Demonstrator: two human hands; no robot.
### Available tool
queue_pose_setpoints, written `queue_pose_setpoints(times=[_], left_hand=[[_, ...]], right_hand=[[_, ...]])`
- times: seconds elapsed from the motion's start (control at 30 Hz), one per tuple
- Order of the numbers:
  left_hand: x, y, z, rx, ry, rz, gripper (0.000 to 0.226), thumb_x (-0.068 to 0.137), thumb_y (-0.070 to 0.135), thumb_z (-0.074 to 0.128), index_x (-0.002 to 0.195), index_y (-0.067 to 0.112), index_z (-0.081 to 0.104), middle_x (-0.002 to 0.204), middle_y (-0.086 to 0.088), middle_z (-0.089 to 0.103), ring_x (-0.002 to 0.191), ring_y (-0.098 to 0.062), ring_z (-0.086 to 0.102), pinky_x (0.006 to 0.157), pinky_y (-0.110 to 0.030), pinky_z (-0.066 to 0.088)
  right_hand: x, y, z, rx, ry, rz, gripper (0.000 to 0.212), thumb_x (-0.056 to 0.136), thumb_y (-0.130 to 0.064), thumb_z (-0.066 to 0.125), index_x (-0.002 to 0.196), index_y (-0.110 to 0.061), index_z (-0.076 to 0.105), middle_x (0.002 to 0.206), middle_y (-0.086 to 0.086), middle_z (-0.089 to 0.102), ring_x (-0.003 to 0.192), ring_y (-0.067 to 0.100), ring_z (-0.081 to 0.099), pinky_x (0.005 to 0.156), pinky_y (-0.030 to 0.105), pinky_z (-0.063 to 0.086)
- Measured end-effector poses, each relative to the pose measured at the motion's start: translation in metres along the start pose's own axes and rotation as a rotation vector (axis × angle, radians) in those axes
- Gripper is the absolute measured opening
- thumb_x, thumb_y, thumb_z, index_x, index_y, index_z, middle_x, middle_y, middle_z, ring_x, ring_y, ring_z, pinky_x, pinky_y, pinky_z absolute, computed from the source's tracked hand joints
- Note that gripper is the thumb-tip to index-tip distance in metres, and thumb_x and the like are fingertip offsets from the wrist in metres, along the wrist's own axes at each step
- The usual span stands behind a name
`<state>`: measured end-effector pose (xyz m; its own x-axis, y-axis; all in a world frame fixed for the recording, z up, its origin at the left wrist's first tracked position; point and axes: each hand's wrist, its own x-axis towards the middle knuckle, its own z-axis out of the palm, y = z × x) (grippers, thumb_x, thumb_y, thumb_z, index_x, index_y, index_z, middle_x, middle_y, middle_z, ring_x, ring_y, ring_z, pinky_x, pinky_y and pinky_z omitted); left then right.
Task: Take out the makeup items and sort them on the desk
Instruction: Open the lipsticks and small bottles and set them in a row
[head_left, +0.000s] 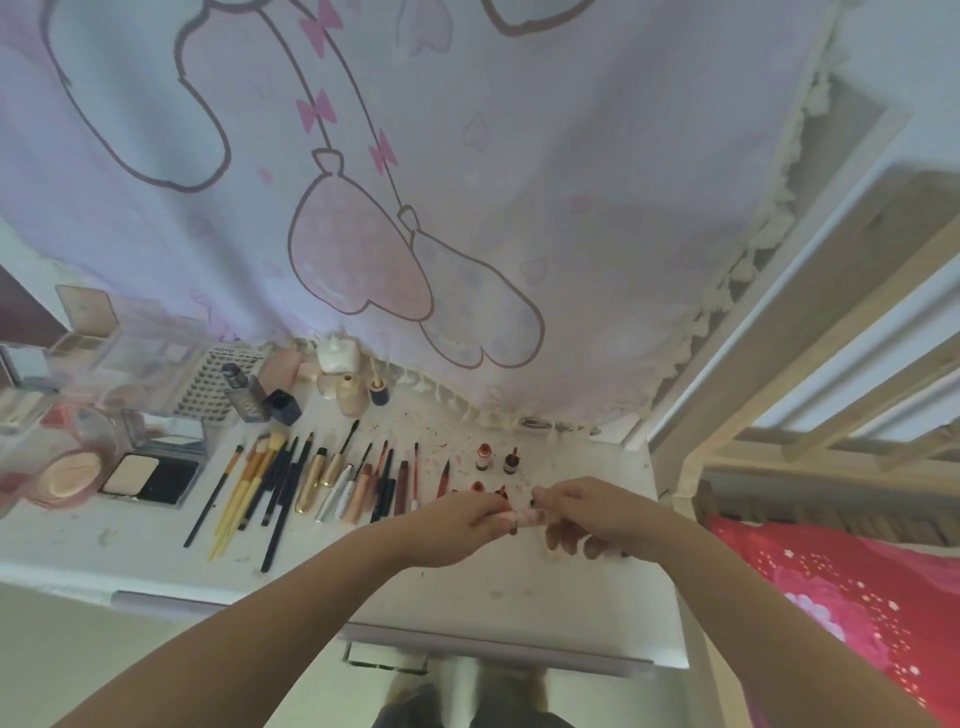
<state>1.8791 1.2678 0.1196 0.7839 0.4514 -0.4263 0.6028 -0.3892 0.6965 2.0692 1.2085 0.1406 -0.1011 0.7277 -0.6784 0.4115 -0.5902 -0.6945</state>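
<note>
A bedroom: cartoon curtain (415, 182), bed rail (810, 332), makeup-strewn desk (519, 587).

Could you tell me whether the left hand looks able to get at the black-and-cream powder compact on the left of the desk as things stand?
Probably not right away: the left hand is holding the small pink tube together with the right hand. The path to the compact also crosses the row of brushes.
</note>
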Motion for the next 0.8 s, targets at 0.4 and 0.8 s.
queue_pose_setpoints(times=[0.4, 0.8], left_hand=[[-0.01, -0.007, -0.015, -0.261, -0.039, -0.025, 0.035, 0.1, 0.041, 0.036, 0.108, 0.019, 0.061, 0.072, 0.01, 0.044, 0.063, -0.004, 0.04, 0.063, -0.018, 0.035], [-0.013, -0.03, -0.024, -0.568, -0.182, -0.018, 0.031, 0.099, 0.039, 0.039, 0.083, 0.017, 0.055, 0.063, 0.007, 0.034, 0.056, -0.01, 0.027, 0.057, -0.021, 0.028]], right_hand=[[0.003, -0.006, 0.01, 0.103, -0.023, -0.115, 0.01, 0.094, -0.027, 0.056, 0.096, -0.018, 0.059, 0.083, 0.001, 0.059, 0.068, 0.01, 0.05, 0.056, 0.019, 0.043], [0.001, -0.009, 0.004, -0.027, 0.009, -0.182, 0.016, 0.098, -0.021, 0.05, 0.083, -0.014, 0.051, 0.067, -0.004, 0.045, 0.054, 0.007, 0.035, 0.05, 0.015, 0.033]])
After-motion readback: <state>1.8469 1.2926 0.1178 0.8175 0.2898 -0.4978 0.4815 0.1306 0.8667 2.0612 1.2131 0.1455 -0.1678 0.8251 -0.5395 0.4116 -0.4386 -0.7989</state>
